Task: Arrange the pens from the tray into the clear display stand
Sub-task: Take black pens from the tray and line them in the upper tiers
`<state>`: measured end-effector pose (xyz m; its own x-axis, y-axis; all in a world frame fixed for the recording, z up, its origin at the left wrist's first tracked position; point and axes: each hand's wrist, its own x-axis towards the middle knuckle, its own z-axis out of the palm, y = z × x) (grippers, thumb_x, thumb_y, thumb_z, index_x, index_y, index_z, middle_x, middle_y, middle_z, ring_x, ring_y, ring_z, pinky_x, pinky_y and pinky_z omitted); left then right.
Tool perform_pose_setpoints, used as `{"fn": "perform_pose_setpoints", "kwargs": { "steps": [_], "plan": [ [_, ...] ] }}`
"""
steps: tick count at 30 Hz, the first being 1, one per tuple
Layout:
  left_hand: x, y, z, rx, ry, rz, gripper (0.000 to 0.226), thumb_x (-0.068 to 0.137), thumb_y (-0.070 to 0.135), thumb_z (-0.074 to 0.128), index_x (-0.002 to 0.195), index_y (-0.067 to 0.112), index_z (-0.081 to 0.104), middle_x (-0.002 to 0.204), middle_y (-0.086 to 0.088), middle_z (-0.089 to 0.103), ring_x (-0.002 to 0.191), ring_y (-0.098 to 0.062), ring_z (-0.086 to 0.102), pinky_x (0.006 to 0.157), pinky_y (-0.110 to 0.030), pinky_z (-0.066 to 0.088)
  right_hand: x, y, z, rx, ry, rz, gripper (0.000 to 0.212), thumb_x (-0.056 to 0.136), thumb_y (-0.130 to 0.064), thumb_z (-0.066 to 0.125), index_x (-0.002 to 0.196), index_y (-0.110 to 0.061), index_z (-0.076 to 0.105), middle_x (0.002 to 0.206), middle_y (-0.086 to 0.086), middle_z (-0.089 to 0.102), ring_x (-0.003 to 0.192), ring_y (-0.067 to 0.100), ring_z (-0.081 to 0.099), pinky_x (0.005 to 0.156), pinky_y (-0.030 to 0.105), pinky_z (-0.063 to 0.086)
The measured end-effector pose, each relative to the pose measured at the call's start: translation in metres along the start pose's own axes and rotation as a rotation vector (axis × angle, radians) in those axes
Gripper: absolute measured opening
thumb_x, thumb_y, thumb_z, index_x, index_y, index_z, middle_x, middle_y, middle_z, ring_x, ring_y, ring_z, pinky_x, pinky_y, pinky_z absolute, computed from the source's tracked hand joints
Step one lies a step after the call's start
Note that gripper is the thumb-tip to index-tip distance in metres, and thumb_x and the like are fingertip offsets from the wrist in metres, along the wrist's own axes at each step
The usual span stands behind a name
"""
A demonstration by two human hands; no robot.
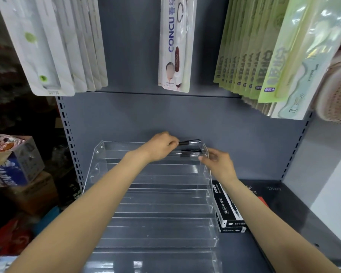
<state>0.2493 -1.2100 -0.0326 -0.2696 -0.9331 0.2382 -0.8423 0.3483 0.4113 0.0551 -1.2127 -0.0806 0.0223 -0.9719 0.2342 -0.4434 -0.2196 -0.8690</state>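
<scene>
left hand (161,144) pinching slim black pen (189,142), lying left-to-right over top tier of clear acrylic stepped display stand (98,164) | right hand (218,161) nearby, fingers loosely curled, touching stand's right edge, holding nothing

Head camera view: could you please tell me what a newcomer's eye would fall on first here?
Probably the two bare arms reaching over the clear display stand on the grey shelf. At its top back tier the left hand pinches a black pen, while the right hand touches the stand's right end. Next come the black pen boxes right of the stand and the green packets hanging above.
</scene>
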Motion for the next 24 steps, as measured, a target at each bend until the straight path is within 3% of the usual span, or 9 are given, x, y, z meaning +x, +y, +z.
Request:
{"fn": "perform_pose_setpoints", "kwargs": {
  "steps": [2,3,7,11,14,21,24],
  "plan": [
    [0.003,0.000,0.003,-0.030,0.036,0.007,0.020,0.096,0.013,0.049,0.104,0.008,0.067,0.102,-0.004,0.064,0.098,-0.015,0.053,0.088,-0.021,0.037,-0.001,-0.001,0.000,-0.015,-0.001,0.001,0.041,0.084,-0.022,0.068,0.124,-0.016,0.060,0.116,0.003,0.067,0.104,0.014,0.060,0.085,0.017,0.038],
    [0.005,0.000,0.004,-0.050,0.061,-0.007,0.019,0.094,0.013,0.054,0.108,0.008,0.066,0.102,-0.004,0.064,0.094,-0.014,0.054,0.086,-0.020,0.039,-0.001,-0.001,-0.001,-0.018,0.000,0.002,0.041,0.084,-0.022,0.068,0.124,-0.017,0.060,0.115,0.003,0.067,0.102,0.013,0.060,0.084,0.017,0.038],
    [0.014,0.003,0.003,-0.085,0.058,-0.059,0.010,0.088,0.012,0.063,0.096,0.009,0.066,0.087,-0.004,0.061,0.084,-0.017,0.056,0.076,-0.019,0.039,-0.001,-0.002,-0.001,-0.017,-0.002,0.011,0.041,0.084,-0.022,0.068,0.124,-0.016,0.060,0.115,0.004,0.067,0.102,0.014,0.060,0.084,0.016,0.038],
    [0.021,0.002,0.002,-0.017,-0.023,-0.102,0.015,0.086,0.014,0.066,0.100,0.008,0.070,0.093,-0.004,0.065,0.086,-0.014,0.056,0.077,-0.017,0.039,-0.002,0.000,-0.001,-0.022,-0.004,0.015,0.043,0.085,-0.022,0.067,0.126,-0.015,0.058,0.116,0.005,0.066,0.109,0.019,0.060,0.086,0.018,0.039],
    [0.024,0.001,0.003,-0.007,-0.044,-0.123,0.017,0.089,0.018,0.063,0.101,0.009,0.070,0.104,-0.005,0.069,0.100,-0.018,0.060,0.082,-0.018,0.040,-0.001,0.000,-0.001,-0.026,-0.008,0.019,0.042,0.085,-0.023,0.067,0.126,-0.016,0.059,0.116,0.005,0.066,0.109,0.020,0.060,0.087,0.019,0.040],
    [0.002,-0.005,0.009,0.031,-0.051,0.012,0.031,0.097,0.031,0.047,0.112,0.013,0.067,0.104,-0.008,0.061,0.101,-0.021,0.054,0.093,-0.028,0.040,-0.003,-0.001,0.000,0.000,-0.004,0.034,0.043,0.085,-0.022,0.067,0.127,-0.014,0.058,0.119,0.004,0.065,0.112,0.018,0.058,0.087,0.018,0.039],
    [-0.002,-0.009,0.014,0.021,-0.029,0.036,0.031,0.096,0.033,0.048,0.111,0.014,0.068,0.104,-0.006,0.055,0.100,-0.017,0.051,0.091,-0.025,0.036,-0.003,-0.001,0.000,0.001,0.005,0.035,0.043,0.085,-0.023,0.067,0.127,-0.014,0.058,0.119,0.004,0.065,0.112,0.019,0.059,0.086,0.019,0.039]
  ]
}}
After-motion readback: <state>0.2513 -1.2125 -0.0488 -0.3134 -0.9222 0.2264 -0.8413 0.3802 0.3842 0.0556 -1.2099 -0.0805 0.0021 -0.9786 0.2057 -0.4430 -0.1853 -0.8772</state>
